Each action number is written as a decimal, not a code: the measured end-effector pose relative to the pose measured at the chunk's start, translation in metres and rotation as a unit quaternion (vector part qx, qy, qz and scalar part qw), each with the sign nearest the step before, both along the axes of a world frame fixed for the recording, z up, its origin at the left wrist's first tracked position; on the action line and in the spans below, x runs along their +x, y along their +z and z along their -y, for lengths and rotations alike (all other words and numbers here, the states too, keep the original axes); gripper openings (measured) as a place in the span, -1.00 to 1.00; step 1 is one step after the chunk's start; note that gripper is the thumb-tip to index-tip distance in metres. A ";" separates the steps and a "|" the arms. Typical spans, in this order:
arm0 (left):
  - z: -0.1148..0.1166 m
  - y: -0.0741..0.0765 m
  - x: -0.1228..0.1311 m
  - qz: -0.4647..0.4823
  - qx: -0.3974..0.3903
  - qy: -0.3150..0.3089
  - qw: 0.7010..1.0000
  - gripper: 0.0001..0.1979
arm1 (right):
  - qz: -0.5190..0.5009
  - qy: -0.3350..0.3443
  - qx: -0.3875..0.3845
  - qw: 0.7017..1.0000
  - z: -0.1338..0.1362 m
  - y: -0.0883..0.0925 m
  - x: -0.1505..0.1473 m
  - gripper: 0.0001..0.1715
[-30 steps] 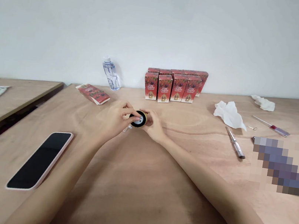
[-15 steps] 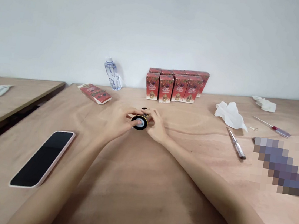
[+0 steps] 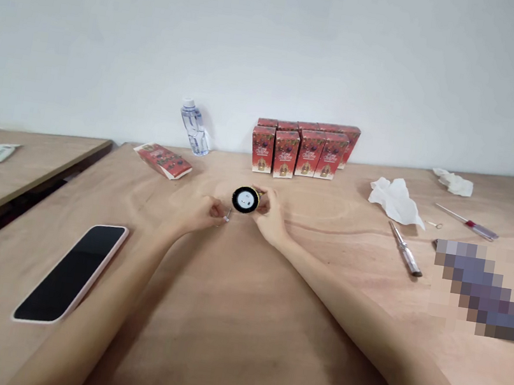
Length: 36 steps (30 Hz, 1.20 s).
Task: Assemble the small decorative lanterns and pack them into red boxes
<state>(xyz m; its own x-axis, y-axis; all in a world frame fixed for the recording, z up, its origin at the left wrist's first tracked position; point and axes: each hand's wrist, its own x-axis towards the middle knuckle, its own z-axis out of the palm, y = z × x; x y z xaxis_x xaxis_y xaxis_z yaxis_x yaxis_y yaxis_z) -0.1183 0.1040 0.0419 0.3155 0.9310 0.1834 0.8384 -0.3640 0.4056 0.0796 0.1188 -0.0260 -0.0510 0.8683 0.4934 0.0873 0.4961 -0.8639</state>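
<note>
A small round object (image 3: 245, 200) with a black rim and a pale disc faces me above the middle of the table. My right hand (image 3: 271, 216) grips it from the right, fingers curled behind its edge. Just left of it, my left hand (image 3: 208, 215) is pinched on a small thin item (image 3: 227, 216), partly metallic, too small to name. The left hand is apart from the round object.
Red printed boxes (image 3: 285, 153) stand by the wall, with a bottle (image 3: 195, 126) and a flattened red box (image 3: 163, 160) to their left. A phone (image 3: 72, 273) lies left. Crumpled tissue (image 3: 397, 200) and screwdrivers (image 3: 405, 249) lie right.
My left hand has come off the round object and moved left and slightly down with a small item. The disc's face is now uncovered and sits a little higher.
</note>
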 end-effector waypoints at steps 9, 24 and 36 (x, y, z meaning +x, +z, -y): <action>0.009 0.014 0.010 0.006 0.095 -0.048 0.994 -0.70 | -0.008 0.010 -0.015 1.000 -0.001 -0.001 -0.002 -0.42; 0.015 0.007 0.029 0.033 0.229 -0.161 0.959 -0.74 | 0.062 0.035 0.032 0.997 0.010 0.010 0.001 -0.42; 0.016 0.014 0.023 0.077 0.138 -0.091 0.983 -0.55 | 0.050 0.021 0.028 0.998 0.008 0.008 0.000 -0.41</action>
<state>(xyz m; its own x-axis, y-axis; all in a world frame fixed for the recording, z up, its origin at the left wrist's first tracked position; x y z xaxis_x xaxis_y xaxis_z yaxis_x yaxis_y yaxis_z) -0.0949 0.0880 0.0557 0.4210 0.7698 0.4797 0.6859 -0.6163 0.3870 0.0794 0.1108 -0.0179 -0.1375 0.8361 0.5310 0.1498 0.5475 -0.8233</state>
